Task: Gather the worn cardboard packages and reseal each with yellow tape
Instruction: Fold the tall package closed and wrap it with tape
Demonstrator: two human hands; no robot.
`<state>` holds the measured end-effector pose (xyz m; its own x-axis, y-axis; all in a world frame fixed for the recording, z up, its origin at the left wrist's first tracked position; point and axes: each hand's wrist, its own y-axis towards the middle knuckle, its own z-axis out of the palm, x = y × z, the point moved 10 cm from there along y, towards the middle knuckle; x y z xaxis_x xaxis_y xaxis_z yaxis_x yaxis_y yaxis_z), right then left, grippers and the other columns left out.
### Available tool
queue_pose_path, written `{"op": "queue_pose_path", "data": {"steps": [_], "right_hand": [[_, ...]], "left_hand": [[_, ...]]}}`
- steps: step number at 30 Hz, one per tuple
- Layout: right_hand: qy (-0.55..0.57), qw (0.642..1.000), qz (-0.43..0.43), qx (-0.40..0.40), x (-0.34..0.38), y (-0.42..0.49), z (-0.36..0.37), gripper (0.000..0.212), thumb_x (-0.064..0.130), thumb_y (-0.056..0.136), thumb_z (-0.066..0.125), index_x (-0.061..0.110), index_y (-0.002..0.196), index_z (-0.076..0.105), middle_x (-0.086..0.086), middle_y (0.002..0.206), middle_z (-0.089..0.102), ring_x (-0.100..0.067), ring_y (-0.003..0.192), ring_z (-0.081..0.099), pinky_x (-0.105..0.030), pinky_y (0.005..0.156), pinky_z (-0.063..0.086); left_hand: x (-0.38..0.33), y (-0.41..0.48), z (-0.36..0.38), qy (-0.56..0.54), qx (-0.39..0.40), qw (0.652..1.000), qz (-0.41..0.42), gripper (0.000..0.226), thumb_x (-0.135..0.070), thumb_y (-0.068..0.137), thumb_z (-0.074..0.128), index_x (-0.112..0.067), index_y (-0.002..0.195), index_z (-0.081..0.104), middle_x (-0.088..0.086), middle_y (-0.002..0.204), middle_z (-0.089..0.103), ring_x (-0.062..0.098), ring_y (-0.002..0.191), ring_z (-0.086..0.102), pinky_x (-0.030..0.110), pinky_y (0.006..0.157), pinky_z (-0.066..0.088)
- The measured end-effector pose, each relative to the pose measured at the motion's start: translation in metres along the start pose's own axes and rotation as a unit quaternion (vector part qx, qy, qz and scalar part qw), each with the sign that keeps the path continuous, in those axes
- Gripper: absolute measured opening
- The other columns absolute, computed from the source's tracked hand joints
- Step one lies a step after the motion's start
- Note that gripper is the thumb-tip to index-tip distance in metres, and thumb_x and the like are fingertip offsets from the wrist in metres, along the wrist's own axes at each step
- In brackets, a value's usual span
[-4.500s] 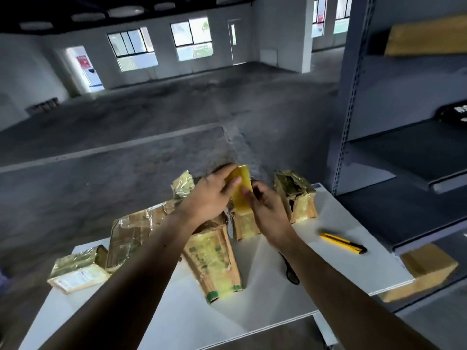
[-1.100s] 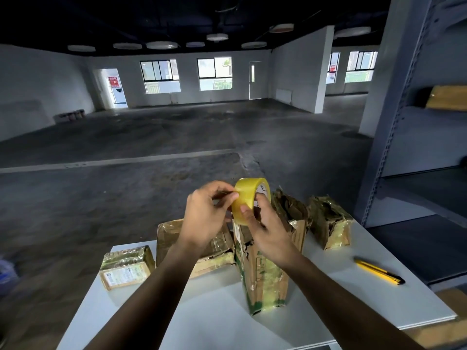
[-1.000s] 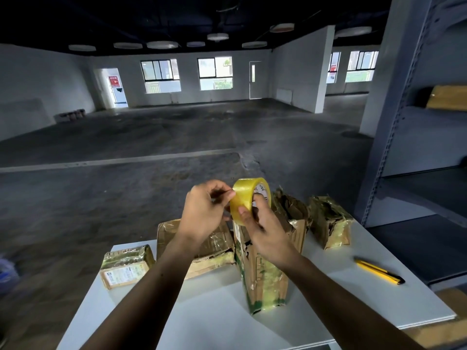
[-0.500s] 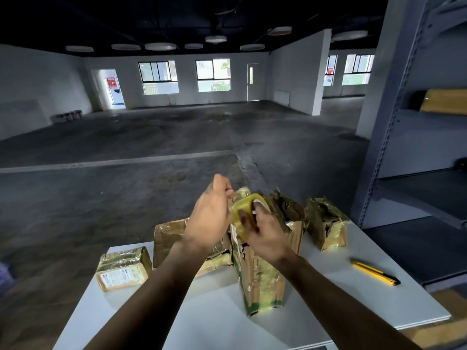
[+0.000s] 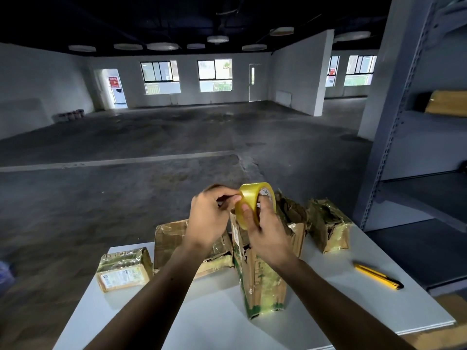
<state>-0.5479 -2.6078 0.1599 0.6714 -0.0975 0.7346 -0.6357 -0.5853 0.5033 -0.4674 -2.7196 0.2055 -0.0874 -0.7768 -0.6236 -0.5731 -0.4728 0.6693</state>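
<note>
My right hand [image 5: 267, 231] grips a roll of yellow tape [image 5: 249, 202], held up above a tall worn cardboard package [image 5: 262, 281] that stands on the white table [image 5: 214, 322]. My left hand [image 5: 209, 218] picks at the roll's left edge with curled fingertips. A flat worn package [image 5: 169, 238] lies behind my left wrist. A small labelled package [image 5: 123, 269] sits at the table's left. A torn open package [image 5: 293, 223] stands behind my right hand, and another torn package [image 5: 328, 224] is at the far right.
A yellow and black utility knife [image 5: 379, 275] lies on the table's right side. A grey metal shelving unit [image 5: 404, 122] stands to the right, with a cardboard box [image 5: 447, 103] on an upper shelf. A wide concrete floor stretches beyond the table.
Both hands dipped with the roll toward the tall package half a second ago and have lifted it again. My left fingers keep working at the roll's edge.
</note>
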Motion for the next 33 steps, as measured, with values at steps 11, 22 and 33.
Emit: {"op": "queue_pose_path", "data": {"steps": [11,22,33], "right_hand": [[-0.098,0.989,-0.063,0.093,0.018,-0.002,0.018,0.022,0.040,0.102,0.044,0.022,0.110,0.035,0.005,0.072,0.056,-0.018,0.058,0.057,-0.026,0.051,0.028],[-0.246,0.943,-0.137,0.175,0.023,-0.009,0.035,0.041,0.041,0.105,0.035,0.013,0.135,0.036,-0.002,0.088,0.067,-0.025,0.076,0.066,-0.034,0.061,0.038],[-0.265,0.931,-0.170,0.186,0.037,-0.012,0.041,0.039,0.037,0.097,0.046,0.018,0.131,0.040,-0.008,0.104,0.066,-0.032,0.089,0.065,-0.037,0.071,0.049]], "left_hand": [[0.038,0.004,0.014,0.071,0.133,0.973,-0.173,0.022,-0.020,0.103,0.048,-0.014,0.086,0.060,-0.005,0.067,0.055,0.008,0.059,0.050,0.025,0.055,0.035],[0.038,0.003,0.008,0.018,0.085,0.986,-0.143,0.009,-0.010,0.101,0.049,-0.012,0.093,0.053,-0.004,0.079,0.056,0.010,0.071,0.051,0.020,0.063,0.039],[0.054,0.002,-0.005,0.092,0.043,0.980,-0.169,0.019,-0.001,0.087,0.059,-0.018,0.088,0.066,-0.004,0.088,0.067,0.014,0.084,0.061,0.019,0.069,0.039]]}}
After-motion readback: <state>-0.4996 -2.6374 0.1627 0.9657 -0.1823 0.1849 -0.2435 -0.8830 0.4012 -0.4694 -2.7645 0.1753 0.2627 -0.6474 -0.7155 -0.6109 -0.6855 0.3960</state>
